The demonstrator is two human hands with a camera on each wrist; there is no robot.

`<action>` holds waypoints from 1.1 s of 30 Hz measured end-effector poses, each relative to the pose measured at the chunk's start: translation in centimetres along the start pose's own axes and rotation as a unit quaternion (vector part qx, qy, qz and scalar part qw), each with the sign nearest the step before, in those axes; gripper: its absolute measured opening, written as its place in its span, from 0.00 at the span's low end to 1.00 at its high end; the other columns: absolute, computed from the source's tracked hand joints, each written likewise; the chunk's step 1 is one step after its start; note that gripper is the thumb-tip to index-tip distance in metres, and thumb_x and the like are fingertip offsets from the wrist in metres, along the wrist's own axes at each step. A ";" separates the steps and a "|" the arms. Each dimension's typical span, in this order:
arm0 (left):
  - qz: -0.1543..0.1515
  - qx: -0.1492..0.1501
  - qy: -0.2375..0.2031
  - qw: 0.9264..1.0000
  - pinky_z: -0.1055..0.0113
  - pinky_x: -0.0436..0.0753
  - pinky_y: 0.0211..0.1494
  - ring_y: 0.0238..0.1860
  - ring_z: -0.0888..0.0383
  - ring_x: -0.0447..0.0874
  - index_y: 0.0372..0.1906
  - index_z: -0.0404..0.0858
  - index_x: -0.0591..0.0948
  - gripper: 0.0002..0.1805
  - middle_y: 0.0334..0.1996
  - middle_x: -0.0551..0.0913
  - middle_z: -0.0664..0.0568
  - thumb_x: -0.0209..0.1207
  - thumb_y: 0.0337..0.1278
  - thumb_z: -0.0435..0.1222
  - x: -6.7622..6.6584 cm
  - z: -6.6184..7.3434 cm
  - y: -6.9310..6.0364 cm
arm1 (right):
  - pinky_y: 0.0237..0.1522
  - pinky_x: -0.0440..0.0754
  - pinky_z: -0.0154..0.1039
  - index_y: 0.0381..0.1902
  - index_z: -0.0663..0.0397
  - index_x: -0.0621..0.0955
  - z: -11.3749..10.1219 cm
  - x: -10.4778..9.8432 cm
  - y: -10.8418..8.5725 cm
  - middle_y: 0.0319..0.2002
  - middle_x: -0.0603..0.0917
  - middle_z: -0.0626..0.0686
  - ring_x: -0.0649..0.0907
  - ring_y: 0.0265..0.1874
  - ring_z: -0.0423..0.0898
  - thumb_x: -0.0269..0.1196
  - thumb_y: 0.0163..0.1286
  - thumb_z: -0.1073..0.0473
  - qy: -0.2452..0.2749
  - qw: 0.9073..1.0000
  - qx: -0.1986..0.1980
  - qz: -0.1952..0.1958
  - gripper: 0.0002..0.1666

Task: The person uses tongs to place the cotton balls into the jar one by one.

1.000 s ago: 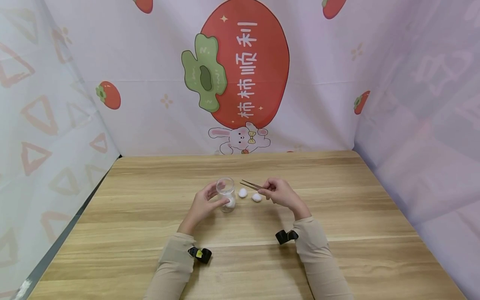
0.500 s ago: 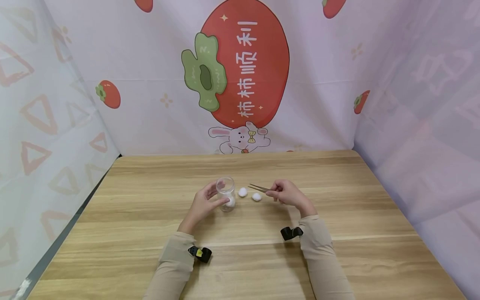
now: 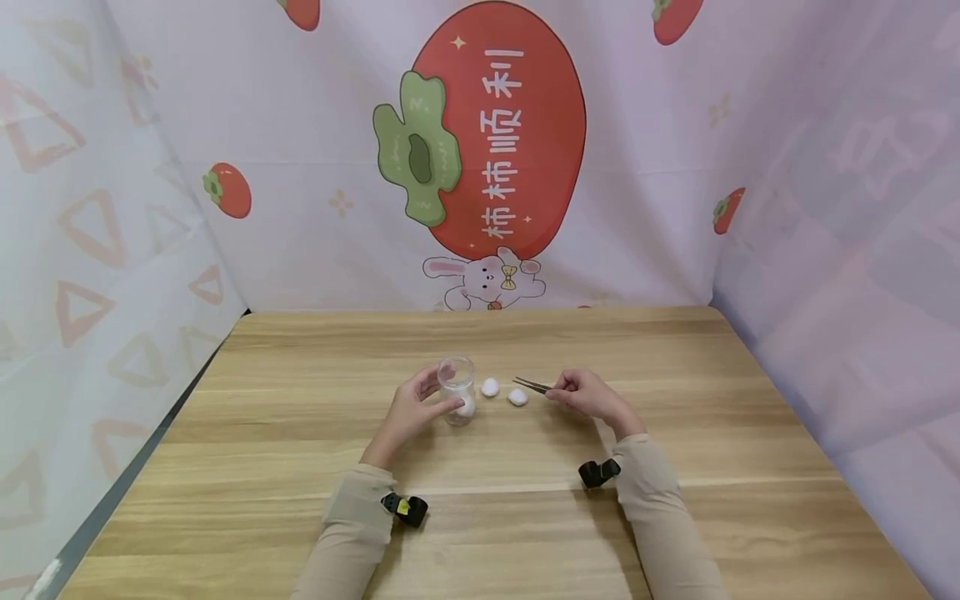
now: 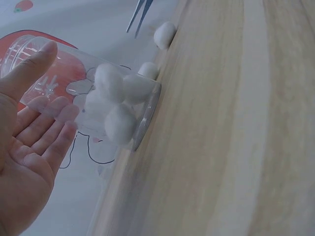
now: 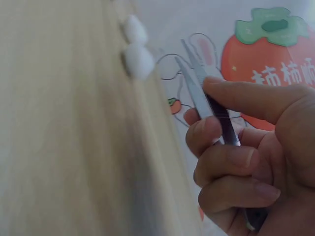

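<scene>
My left hand holds a clear jar upright on the table, thumb on the near side and fingers on the far side. Several white cotton balls lie in the jar's lower part. To its right, two more rest on the wood: a left cotton ball and a right cotton ball. My right hand pinches metal tweezers between thumb and fingers. Their tips are parted with nothing between them, pointing left, just above and beyond the right cotton ball in the head view.
The wooden table reaches back to a printed cloth hung behind it. Cloth also hangs along both sides. A small black camera is strapped to each wrist, the left camera and the right camera.
My right hand has drawn back to the right with the tweezers, away from the jar and past the two loose cotton balls. The left hand keeps its hold on the jar.
</scene>
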State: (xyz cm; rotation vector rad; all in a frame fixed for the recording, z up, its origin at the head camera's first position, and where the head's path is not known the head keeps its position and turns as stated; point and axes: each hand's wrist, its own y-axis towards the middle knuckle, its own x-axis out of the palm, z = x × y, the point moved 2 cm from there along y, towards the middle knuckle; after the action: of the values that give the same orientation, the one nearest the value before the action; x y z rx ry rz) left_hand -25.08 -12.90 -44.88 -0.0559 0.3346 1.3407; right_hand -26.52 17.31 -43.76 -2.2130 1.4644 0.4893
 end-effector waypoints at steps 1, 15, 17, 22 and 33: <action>0.000 0.001 0.002 1.000 0.54 0.74 0.73 0.66 0.43 0.74 0.64 0.33 0.71 0.35 0.62 0.77 0.36 0.70 0.48 0.32 0.0 0.0 0.0 | 0.17 0.66 0.26 0.32 0.65 0.77 0.1 0.0 0.0 0.19 0.75 0.48 0.68 0.16 0.36 0.61 0.68 0.58 -0.004 1.000 0.001 -0.002 0.12; -0.003 -0.006 0.003 1.000 0.53 0.73 0.74 0.67 0.44 0.74 0.64 0.35 0.71 0.35 0.63 0.77 0.38 0.70 0.49 0.33 0.0 -0.1 0.1 | 0.17 0.61 0.28 0.29 0.62 0.74 1.5 -1.0 -0.4 0.17 0.70 0.45 0.64 0.15 0.38 0.56 0.73 0.55 -0.017 0.998 0.015 -0.065 0.17; -0.003 -0.007 0.003 1.000 0.53 0.73 0.74 0.67 0.44 0.74 0.64 0.36 0.71 0.35 0.63 0.77 0.39 0.70 0.49 0.34 0.0 -0.2 0.1 | 0.16 0.59 0.27 0.27 0.62 0.73 1.7 -1.1 -0.5 0.16 0.69 0.45 0.62 0.13 0.37 0.56 0.73 0.54 -0.015 0.997 0.023 -0.071 0.17; -0.005 -0.007 0.006 1.000 0.53 0.73 0.74 0.67 0.44 0.74 0.64 0.36 0.71 0.35 0.63 0.77 0.38 0.70 0.49 0.34 0.0 -0.2 0.1 | 0.14 0.57 0.27 0.27 0.67 0.74 2.1 -1.2 -0.9 0.15 0.69 0.45 0.61 0.12 0.36 0.55 0.73 0.54 -0.013 0.995 0.036 -0.088 0.20; -0.003 -0.005 0.006 1.000 0.53 0.73 0.74 0.66 0.43 0.74 0.64 0.35 0.71 0.35 0.63 0.77 0.38 0.70 0.48 0.33 0.0 -0.1 0.0 | 0.14 0.58 0.26 0.26 0.64 0.76 2.6 -1.1 -1.0 0.16 0.70 0.45 0.62 0.12 0.36 0.55 0.73 0.54 -0.033 0.995 0.054 -0.082 0.20</action>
State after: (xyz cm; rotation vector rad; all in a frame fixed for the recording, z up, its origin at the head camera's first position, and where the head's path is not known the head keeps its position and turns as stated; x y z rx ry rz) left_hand -25.12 -12.90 -44.98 -0.0743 0.3372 1.3367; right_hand -26.09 19.89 -45.23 -2.1875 1.2330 0.4134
